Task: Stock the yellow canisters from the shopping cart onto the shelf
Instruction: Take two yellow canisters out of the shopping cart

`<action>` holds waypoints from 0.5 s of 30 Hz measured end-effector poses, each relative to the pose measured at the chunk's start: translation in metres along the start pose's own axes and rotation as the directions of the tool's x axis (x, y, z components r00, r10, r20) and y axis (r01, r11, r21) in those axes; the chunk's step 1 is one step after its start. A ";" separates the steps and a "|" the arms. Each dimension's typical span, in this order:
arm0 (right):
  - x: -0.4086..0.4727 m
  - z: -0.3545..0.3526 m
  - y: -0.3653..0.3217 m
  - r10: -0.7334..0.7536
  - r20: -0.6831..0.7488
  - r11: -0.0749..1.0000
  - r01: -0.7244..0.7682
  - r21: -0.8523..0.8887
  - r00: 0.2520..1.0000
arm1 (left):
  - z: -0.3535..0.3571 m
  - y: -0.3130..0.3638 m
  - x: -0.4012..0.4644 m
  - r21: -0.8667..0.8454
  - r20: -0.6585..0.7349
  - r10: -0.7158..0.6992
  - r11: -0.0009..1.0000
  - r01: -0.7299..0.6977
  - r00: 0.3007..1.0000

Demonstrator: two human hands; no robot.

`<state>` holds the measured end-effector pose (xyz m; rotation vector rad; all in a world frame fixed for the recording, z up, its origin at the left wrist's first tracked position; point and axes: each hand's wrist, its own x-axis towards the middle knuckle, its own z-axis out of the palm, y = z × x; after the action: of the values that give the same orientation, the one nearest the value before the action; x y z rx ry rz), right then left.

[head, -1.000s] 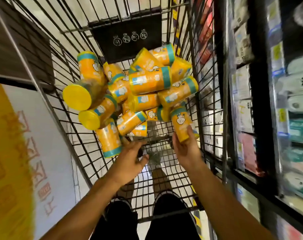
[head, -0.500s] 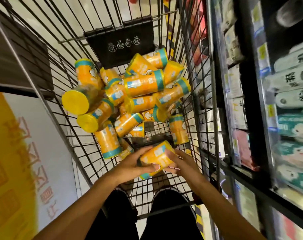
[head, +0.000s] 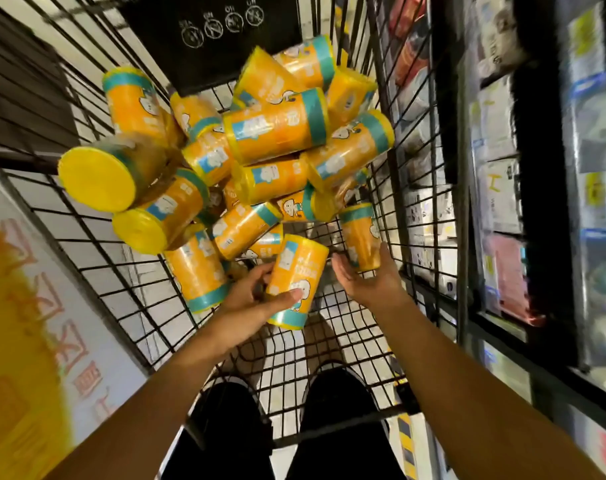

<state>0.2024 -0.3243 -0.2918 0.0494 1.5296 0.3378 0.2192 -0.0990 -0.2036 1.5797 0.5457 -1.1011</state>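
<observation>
Several yellow canisters with teal bands lie heaped (head: 277, 129) in the black wire shopping cart (head: 97, 244). My left hand (head: 246, 303) grips one canister (head: 299, 271) by its lower half, held above the cart floor near me. My right hand (head: 367, 278) is open with its palm turned left, just below another canister (head: 358, 230) that stands against the cart's right wall. Whether its fingers touch that canister I cannot tell. The shelf (head: 495, 188) runs along the right side, blurred.
The shelf on the right is packed with white and pink packages (head: 502, 271) behind its dark frame. A black panel with warning icons (head: 218, 26) closes the cart's far end. A yellow and white sign (head: 24, 323) is at left. My shoes (head: 343, 403) show under the cart.
My right hand passed the canister to my left hand, let go, and moved right toward another canister by the cart wall. The view tilted closer to the pile.
</observation>
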 end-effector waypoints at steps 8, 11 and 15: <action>0.027 0.014 0.013 -0.325 -0.046 0.935 0.328 0.138 0.945 | 0.003 -0.010 0.002 -0.001 -0.040 0.026 1.000 -0.026 0.999; 0.018 -0.001 0.032 -0.429 -0.013 0.901 0.427 -0.081 0.903 | 0.002 -0.012 -0.004 0.020 -0.071 0.043 0.999 -0.041 0.997; 0.002 -0.031 0.052 -0.500 -0.033 0.813 0.456 -0.362 0.865 | 0.002 -0.005 -0.014 0.006 -0.105 0.050 0.999 -0.050 0.993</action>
<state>0.1620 -0.2798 -0.2828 -0.6421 1.5287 0.1972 0.2075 -0.0964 -0.1938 1.6523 0.5720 -0.9859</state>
